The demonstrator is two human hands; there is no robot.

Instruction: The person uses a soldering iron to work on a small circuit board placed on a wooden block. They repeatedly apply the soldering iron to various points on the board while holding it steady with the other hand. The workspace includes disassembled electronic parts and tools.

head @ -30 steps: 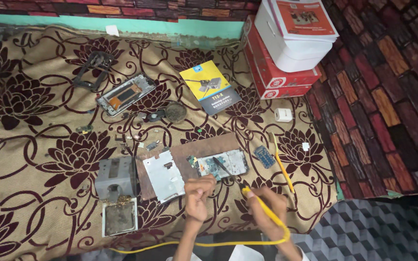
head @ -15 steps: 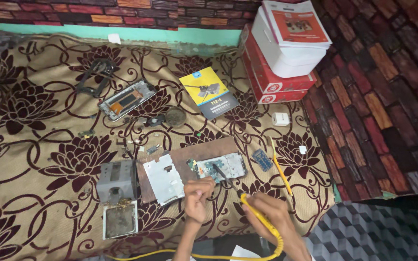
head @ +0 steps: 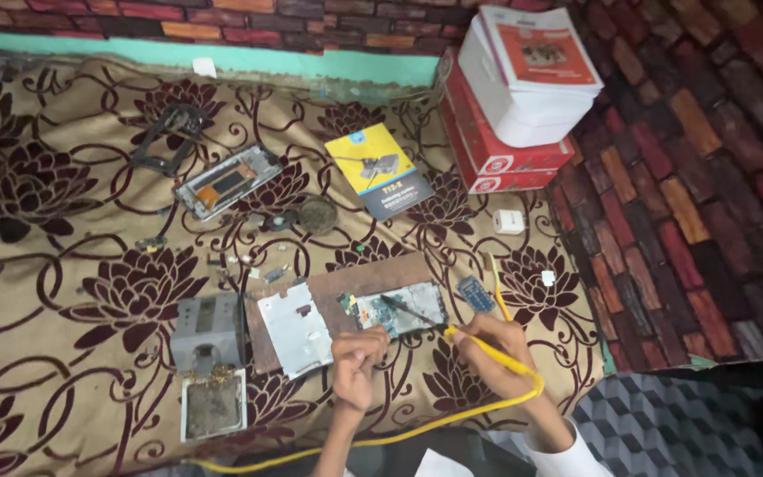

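likely a repair bench: opened phone (head: pixel 399 309), loose parts.

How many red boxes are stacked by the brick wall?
2: the upper red box sits under the white stack of booklets; the lower red box lies beneath it on the cloth. More could be hidden behind.

Both forearms cut by bottom edge. Yellow cable (head: pixel 417 430) runs off bottom edge. Parts on circuit board (head: pixel 399 309) too small to tell. Left hand (head: pixel 357 357) fingertips hidden.
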